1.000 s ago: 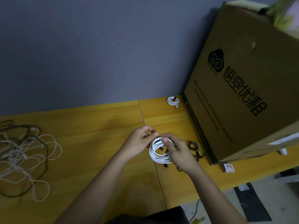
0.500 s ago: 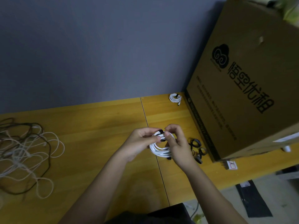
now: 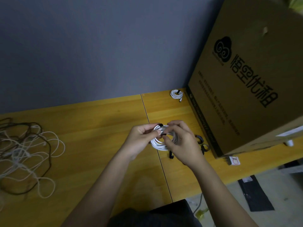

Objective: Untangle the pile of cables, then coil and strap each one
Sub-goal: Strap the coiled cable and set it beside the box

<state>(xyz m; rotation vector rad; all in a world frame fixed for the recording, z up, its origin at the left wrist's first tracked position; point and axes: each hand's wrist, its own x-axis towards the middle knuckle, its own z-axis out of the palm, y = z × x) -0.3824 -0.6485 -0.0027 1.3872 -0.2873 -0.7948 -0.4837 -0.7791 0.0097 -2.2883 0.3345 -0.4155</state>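
Note:
A coiled white cable [image 3: 157, 143] is held just above the wooden table [image 3: 91, 128] near its middle seam. My left hand [image 3: 141, 140] grips the coil's left side. A black strap [image 3: 161, 128] wraps over the top of the coil, and my right hand [image 3: 181, 141] pinches that strap. Far left on the table lies a tangled pile of white and dark cables [image 3: 24, 154]. A strapped white coil [image 3: 176, 94] rests at the back by the box.
A large cardboard box [image 3: 249, 89] stands on the table's right end, close to my right hand. Loose black straps [image 3: 202, 144] lie by its base. A small white tag [image 3: 234, 160] sits at the table's front edge. Floor shows at the lower right.
The black strap has come up over the top of the coil. My right hand has shifted from the coil's lower right side to pinching the strap at the top.

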